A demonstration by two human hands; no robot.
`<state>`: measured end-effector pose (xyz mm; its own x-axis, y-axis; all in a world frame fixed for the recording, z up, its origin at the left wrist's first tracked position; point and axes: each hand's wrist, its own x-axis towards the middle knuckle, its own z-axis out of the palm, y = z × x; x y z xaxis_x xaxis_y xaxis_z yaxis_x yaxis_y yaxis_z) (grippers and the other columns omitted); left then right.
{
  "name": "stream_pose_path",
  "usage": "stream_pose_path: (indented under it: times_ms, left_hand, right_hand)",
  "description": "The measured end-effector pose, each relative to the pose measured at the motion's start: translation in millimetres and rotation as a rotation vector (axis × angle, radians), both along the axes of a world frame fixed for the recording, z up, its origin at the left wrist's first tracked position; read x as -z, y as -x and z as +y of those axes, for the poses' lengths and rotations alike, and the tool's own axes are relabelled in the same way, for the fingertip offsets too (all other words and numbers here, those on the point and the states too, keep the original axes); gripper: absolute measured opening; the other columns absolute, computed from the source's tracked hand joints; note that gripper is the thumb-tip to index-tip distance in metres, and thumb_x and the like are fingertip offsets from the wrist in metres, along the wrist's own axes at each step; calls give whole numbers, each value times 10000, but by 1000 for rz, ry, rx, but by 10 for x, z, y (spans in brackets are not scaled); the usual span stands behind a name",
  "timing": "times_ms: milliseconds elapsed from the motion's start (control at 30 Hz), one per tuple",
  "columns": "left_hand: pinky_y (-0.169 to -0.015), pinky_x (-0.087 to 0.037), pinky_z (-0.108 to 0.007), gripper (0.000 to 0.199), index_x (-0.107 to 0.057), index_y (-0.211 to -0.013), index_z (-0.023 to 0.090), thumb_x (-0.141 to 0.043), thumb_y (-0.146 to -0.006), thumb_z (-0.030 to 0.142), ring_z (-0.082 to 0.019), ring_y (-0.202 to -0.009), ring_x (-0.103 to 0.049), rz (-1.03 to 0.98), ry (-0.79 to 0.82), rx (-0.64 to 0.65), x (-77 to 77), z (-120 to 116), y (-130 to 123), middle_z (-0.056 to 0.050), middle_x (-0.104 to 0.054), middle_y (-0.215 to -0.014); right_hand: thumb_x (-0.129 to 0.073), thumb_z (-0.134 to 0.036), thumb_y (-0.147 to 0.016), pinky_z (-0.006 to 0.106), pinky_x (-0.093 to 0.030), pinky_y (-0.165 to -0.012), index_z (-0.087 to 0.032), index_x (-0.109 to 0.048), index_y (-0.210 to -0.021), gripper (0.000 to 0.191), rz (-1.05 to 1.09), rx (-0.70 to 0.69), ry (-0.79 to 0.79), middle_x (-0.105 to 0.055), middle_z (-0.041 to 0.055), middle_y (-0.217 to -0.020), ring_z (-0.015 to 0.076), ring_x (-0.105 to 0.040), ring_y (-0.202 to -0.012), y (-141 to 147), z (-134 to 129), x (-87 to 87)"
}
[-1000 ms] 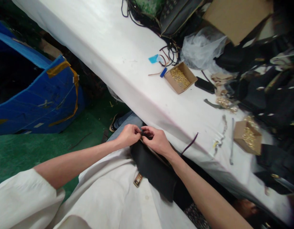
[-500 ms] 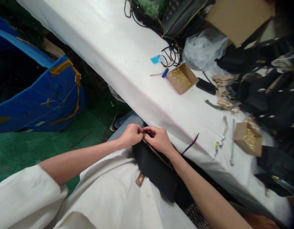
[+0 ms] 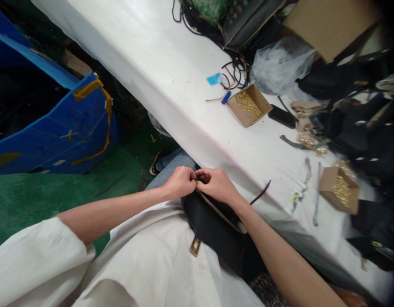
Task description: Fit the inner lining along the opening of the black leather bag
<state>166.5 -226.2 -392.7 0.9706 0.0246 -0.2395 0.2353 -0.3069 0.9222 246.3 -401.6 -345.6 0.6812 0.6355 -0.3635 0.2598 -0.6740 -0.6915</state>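
A black bag (image 3: 212, 230) lies across my lap, with a light-lined opening along its upper edge and a metal clasp piece (image 3: 195, 246) hanging at its lower side. My left hand (image 3: 181, 182) pinches the bag's upper left end. Close beside it, fingertips nearly touching, my right hand (image 3: 216, 184) pinches the same end, thumb and fingers bent round. Whatever small part lies between the fingertips is too small to make out.
A white-covered table (image 3: 146, 64) runs diagonally ahead. On it are a carton of small gold pieces (image 3: 248, 106), a second such carton (image 3: 339, 189), a plastic bag (image 3: 282, 66), cords and black bags. A blue bin (image 3: 56, 132) stands at the left.
The view has shifted slightly, so the table items sit further right. Both hands keep their pinch at the bag's end, and the bag's opening shows a little wider near my right wrist.
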Motion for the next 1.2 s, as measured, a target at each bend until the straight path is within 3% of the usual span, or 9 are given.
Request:
stream_pose_path:
  times_ms: [133,533,900,1200]
  left_hand:
    - [-595,-369,-312,152,-759,-708,177,-618,-718,120,-159,-634,-635,-33,1,9,-43,-2,-6,6,-676,-627]
    - [-603,-365,-316,173,-782,-734,165,-617,-719,116,-183,-688,-663,-13,0,66,-169,37,-71,-21,-720,-680]
    - [-617,-406,-305,159,-802,-754,163,-649,-716,146,-177,-696,-684,28,39,35,-110,67,-53,-13,-741,-691]
    - [-554,-405,-251,194,-766,-921,146,-721,-732,145,-150,-661,-667,152,160,-6,-203,124,35,-15,-774,-759]
  right_hand:
    - [-717,-209,-820,273,-634,-798,-261,-867,-1112,333,80,4,-15,-857,-3,-988,219,-805,-892,-39,-48,-18]
    - [-751,-227,-775,273,-632,-772,-184,-871,-1095,344,223,230,-124,-865,44,-997,233,-813,-895,36,-26,27]
    - [-774,-273,-745,272,-619,-759,-153,-851,-1088,372,281,286,-151,-861,68,-1001,210,-792,-854,86,-23,67]
    - [-844,-342,-760,271,-612,-739,-150,-815,-1187,469,351,281,-193,-853,88,-1051,204,-785,-868,98,-61,84]
